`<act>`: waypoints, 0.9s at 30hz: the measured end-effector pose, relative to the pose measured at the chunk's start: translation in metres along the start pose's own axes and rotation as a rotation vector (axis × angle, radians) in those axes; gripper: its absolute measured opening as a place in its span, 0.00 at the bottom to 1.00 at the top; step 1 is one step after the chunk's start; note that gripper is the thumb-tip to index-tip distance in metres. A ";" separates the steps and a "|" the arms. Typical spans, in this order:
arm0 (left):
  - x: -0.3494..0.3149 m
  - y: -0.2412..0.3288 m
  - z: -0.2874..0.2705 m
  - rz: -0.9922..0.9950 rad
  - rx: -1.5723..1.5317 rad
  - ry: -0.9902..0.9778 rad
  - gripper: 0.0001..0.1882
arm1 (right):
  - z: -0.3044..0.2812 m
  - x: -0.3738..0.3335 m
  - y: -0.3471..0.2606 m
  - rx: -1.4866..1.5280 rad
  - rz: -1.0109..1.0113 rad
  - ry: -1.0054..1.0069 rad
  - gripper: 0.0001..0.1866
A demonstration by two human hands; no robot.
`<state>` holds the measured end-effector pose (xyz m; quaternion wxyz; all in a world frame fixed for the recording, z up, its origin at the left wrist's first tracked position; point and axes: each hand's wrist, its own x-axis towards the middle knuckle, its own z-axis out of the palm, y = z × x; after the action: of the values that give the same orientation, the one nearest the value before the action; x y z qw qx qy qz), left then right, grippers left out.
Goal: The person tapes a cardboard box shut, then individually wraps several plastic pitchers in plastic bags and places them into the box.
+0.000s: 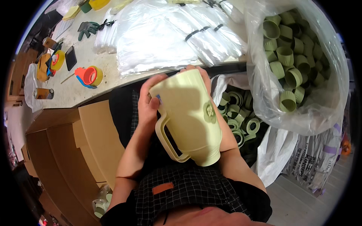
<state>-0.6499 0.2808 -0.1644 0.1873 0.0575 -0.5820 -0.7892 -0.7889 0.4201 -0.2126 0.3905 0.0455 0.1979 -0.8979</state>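
Note:
A pale yellow-green thermos jug shell [186, 113] is tilted between my hands, over my lap at the table's edge. Its wide end points away from me and its narrower neck toward me. The looped handle is on the left; a round darker green emblem marks the right of the body. My left hand [149, 96] grips the left of the wide end, thumb on the wall near a small blue sticker. My right hand [204, 78] is wrapped round the far right of that end, most of its palm hidden behind the shell.
Clear plastic bags [154, 37] cover the middle of the table [109, 77]. An orange tape dispenser [88, 76], dark phone [70, 58] and glove [87, 30] lie left. An open cardboard box [60, 162] stands below. At right, a clear bag [320, 116] holds green cups; a white sack [273, 150] holds green parts.

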 end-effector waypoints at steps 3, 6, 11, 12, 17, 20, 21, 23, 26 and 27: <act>-0.015 0.009 -0.021 -0.157 0.124 -0.182 0.32 | -0.006 -0.030 0.000 -0.070 -0.067 -0.264 0.16; -0.025 0.026 -0.003 -0.140 0.452 -0.180 0.14 | -0.027 -0.065 -0.009 -0.742 -0.428 0.054 0.07; -0.057 0.029 -0.052 -0.434 0.185 -0.200 0.13 | -0.023 -0.130 -0.048 -1.347 -1.018 0.528 0.24; -0.061 0.022 -0.063 -0.466 0.093 -0.174 0.15 | -0.028 -0.147 -0.069 -1.318 -1.134 0.629 0.29; -0.068 0.000 -0.065 -0.519 -0.189 0.021 0.21 | -0.065 -0.204 -0.179 -1.846 -1.131 1.369 0.43; -0.055 -0.006 -0.060 -0.509 -0.204 0.118 0.24 | -0.118 -0.207 -0.227 -1.711 -1.174 1.129 0.41; -0.054 -0.003 -0.064 -0.474 -0.218 0.175 0.24 | -0.083 -0.187 -0.208 -1.346 -1.275 1.059 0.39; -0.047 -0.006 -0.060 -0.432 -0.295 0.297 0.21 | -0.035 -0.173 -0.161 -1.307 -1.429 1.021 0.39; -0.044 -0.004 -0.063 -0.447 -0.305 0.348 0.18 | -0.038 -0.161 -0.110 -1.240 -1.247 0.823 0.36; -0.046 -0.002 -0.067 -0.449 -0.299 0.365 0.18 | -0.039 -0.154 -0.095 -1.000 -1.131 0.611 0.36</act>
<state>-0.5876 0.2382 -0.1933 0.1163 0.2970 -0.3893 -0.8641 -0.7538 0.5993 -0.1818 -0.2193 0.0017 0.6661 -0.7129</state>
